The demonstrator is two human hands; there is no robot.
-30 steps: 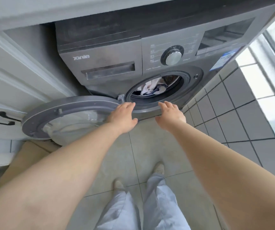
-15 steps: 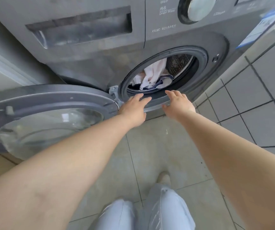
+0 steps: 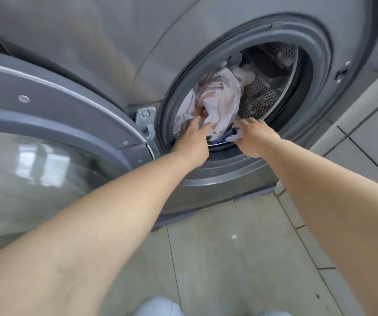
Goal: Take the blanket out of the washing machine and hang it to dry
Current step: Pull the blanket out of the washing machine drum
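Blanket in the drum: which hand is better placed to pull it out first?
Probably the left hand: its fingers already reach into the big pale fold of the blanket inside the drum. The right hand sits lower at the rim, on a small edge.

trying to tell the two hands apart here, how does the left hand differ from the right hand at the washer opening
The left hand reaches into the pale part of the blanket, fingers buried in the folds; the right hand is at the lower rim of the drum opening, pinching a dark blue and grey edge. The left hand sits nearer the open door; the right sits farther from it. Both are on fabric at the mouth, palms down.
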